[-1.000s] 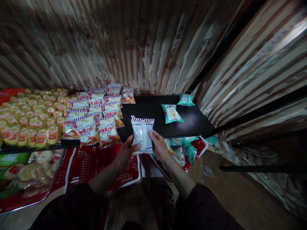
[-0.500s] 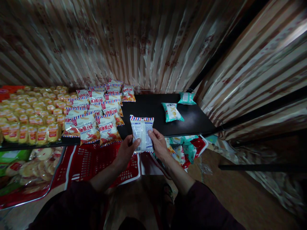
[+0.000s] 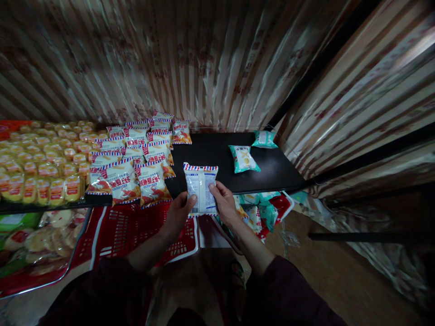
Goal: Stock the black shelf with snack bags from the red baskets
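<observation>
Between my two hands is a white snack bag (image 3: 201,188) with red-and-blue striped ends, its printed back turned up toward me. My left hand (image 3: 178,215) grips its lower left edge, thumb on top. On the other side, my right hand (image 3: 224,203) closes on the right edge, thumb pressed on the back panel; the fingers beneath are hidden. The bag is held above the front edge of a black shelf (image 3: 204,151). Just left of it, several matching snack bags (image 3: 154,183) stand in overlapping rows, fronts showing. Two teal-and-white snack bags (image 3: 245,158) lie to the right.
Rows of small yellow packaged cakes (image 3: 54,172) fill the shelf's left end. Below stand a red basket (image 3: 136,226), another holding round biscuits (image 3: 44,240), and one with teal bags (image 3: 268,215) at right. A dark metal post (image 3: 306,77) rises at the shelf's right end.
Hardly anything differs. The view has shifted very slightly, and both hands keep hold of the snack bag in nearly the same place.
</observation>
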Tool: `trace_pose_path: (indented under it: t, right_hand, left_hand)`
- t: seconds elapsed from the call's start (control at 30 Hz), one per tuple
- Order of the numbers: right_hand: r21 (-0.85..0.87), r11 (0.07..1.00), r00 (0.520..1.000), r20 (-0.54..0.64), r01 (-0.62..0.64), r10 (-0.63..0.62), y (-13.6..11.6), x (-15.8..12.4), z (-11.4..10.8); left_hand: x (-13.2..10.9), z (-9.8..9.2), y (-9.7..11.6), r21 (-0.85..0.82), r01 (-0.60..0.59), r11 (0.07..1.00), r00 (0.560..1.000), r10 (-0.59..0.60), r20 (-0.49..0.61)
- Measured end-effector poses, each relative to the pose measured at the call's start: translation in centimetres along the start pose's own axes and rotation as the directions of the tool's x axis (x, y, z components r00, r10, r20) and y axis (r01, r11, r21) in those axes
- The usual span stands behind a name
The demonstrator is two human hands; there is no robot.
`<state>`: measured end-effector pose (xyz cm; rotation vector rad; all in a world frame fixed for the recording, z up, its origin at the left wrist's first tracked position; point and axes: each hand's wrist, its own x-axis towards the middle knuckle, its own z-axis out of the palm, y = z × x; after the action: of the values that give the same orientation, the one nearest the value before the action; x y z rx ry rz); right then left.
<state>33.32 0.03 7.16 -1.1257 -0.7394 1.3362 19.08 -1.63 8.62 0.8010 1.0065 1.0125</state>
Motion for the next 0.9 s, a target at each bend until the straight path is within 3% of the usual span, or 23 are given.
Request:
trace_pose_path:
  t: [0.23, 0.43, 0.9]
  right_hand:
    - [-0.038, 0.999, 1.000, -0.006, -0.016, 0.016, 0.0, 0.0, 0.0]
    - [-0.022, 1.000, 0.999, 0.051, -0.007, 0.008, 0.0, 0.6, -0.6]
    - [-0.048, 0.999, 0.996, -0.088, 0.012, -0.016, -0.2, 1.5, -0.5]
  left_hand:
    - [0.0, -0.1, -0.2, -0.076, 0.029, 0.997, 0.999, -0.030, -0.016]
    - [0.2, -0.3, -0.2, 0.050, 0.029, 0.998, 0.999, -0.027, -0.035]
    - [-0.3, 0.4, 0.1, -0.033, 0.012, 0.999, 0.999, -0.010, 0.050]
